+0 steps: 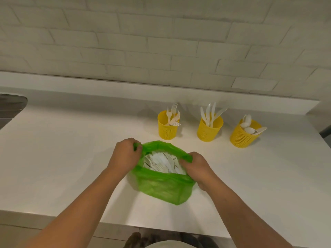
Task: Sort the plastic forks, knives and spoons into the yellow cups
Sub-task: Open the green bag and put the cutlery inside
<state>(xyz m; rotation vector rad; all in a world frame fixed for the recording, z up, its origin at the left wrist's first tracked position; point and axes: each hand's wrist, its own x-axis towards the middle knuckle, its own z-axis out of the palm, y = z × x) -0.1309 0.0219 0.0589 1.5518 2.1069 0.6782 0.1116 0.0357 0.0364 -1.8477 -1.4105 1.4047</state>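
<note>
A green plastic bag (161,187) stands on the white counter, its mouth pulled wide. Inside lies a heap of white plastic cutlery (161,162). My left hand (123,154) grips the bag's left rim and my right hand (197,167) grips its right rim. Behind the bag stand three yellow perforated cups in a row. The left cup (167,129) holds forks, the middle cup (208,130) holds knives, and the right cup (241,136) holds spoons and leans to the right.
The white counter (62,158) runs left to a metal sink edge (10,106). A white brick wall with a low ledge (161,90) rises behind the cups. The counter's front edge lies just below the bag.
</note>
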